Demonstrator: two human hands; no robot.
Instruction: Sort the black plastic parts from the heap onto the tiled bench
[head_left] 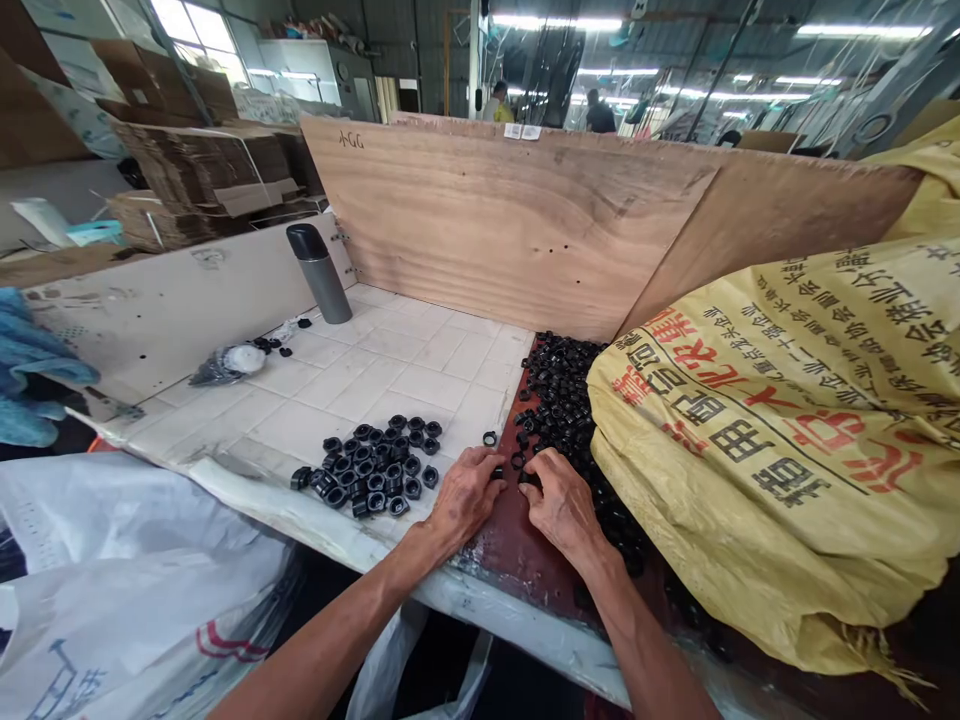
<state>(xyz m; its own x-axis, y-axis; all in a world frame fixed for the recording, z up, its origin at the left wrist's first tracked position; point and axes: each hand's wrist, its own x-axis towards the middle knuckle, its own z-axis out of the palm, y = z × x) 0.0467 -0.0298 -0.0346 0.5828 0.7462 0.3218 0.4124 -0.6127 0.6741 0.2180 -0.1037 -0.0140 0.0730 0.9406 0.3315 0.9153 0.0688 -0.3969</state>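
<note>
The left hand's [471, 490] fingers pinch a small, black, ring-shaped plastic piece [497, 473]; the right hand's [556, 500] are bent narrow with a dark piece at their tips, though whether it is gripped I cannot tell. The step in hand seems to be piece-by-piece handling; the next move would call for a light, exact pinch. Both hands face each other, backs upward, forearms reaching over the tabletop's [420, 385] near edge. Leftward, along that edge, lies a loose black group [375, 465]; rightward, a black heap [562, 390] meets a yellow woven sack [780, 450].
</note>
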